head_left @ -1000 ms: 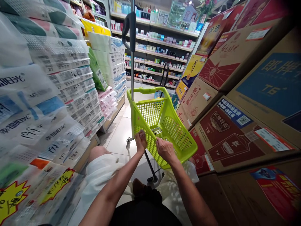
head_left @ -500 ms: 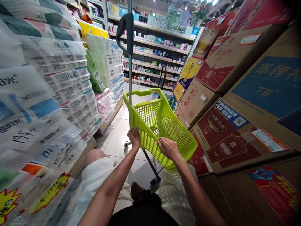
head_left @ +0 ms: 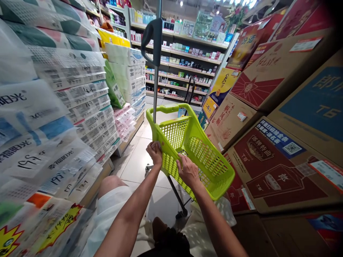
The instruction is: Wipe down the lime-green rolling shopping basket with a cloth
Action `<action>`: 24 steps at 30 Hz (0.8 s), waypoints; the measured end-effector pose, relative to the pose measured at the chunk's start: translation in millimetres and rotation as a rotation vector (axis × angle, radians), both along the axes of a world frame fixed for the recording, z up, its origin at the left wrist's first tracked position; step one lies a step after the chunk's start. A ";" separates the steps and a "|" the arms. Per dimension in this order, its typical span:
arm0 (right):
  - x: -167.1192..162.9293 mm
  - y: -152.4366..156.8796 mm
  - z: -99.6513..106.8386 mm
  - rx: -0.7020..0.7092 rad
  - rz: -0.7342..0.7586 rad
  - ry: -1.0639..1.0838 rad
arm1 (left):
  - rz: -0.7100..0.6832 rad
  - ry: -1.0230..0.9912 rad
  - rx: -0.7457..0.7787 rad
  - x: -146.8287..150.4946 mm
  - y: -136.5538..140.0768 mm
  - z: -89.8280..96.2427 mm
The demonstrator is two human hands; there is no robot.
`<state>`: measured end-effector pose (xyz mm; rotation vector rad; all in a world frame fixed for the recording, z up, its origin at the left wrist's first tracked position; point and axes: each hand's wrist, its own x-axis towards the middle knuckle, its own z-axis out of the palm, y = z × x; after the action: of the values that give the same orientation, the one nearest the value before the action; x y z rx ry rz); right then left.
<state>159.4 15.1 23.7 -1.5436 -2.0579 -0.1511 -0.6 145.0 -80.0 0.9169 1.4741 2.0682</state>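
Observation:
A lime-green plastic shopping cart point(head_left: 218, 169) with lattice sides stands in front of my knees, tilted in the view. Its basket holds nothing that I can see. A grey post with a dark loop handle point(head_left: 158, 43) rises from its far left corner. My left hand point(head_left: 154, 153) is closed against the cart's near left side, just below the post; its fingertips are hidden. Over the near rim curls my right hand point(head_left: 189, 170), its fingers hooked on the edge and the thumb outside. Below the basket, a dark leg ends in a small caster point(head_left: 181, 213).
Plastic-wrapped tissue packs point(head_left: 83, 91) are stacked high along the left. Printed cardboard cartons point(head_left: 276, 160) form a wall close on the right. Shelves of small boxed goods point(head_left: 184, 66) stand across the far end, beyond the pale tiled floor point(head_left: 134, 157).
The view has turned slightly left, so the cart and cartons sit further right. My right hand has slid left along the rim, nearer my left hand, which stays at the cart's side.

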 end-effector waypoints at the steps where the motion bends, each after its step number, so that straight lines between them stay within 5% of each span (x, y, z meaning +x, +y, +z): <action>1: -0.4 0.3 -0.6 0.006 0.014 0.013 | 0.017 -0.007 -0.007 -0.6 1.8 -0.3; 6: 2.6 0.5 -4.4 0.052 0.127 0.056 | 0.097 -0.251 -0.304 -5.5 7.0 3.8; 13: 3.7 2.0 -5.1 0.046 0.156 0.088 | 0.034 -0.029 0.244 -23.3 54.5 96.9; 15: 0.3 1.8 -6.3 0.050 0.150 0.086 | 0.070 -0.032 0.186 -21.5 51.9 92.9; 21: -8.1 -1.4 -7.3 0.074 0.151 0.031 | -0.033 -0.399 -0.480 -23.4 22.1 27.0; 24: -9.1 -3.8 -4.0 0.057 0.151 -0.007 | -0.025 -0.307 -0.283 -37.0 42.1 37.6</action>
<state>150.2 11.3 19.7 -1.3505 -2.1470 -0.1568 -37.6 187.1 -42.5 0.4816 1.5244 1.8223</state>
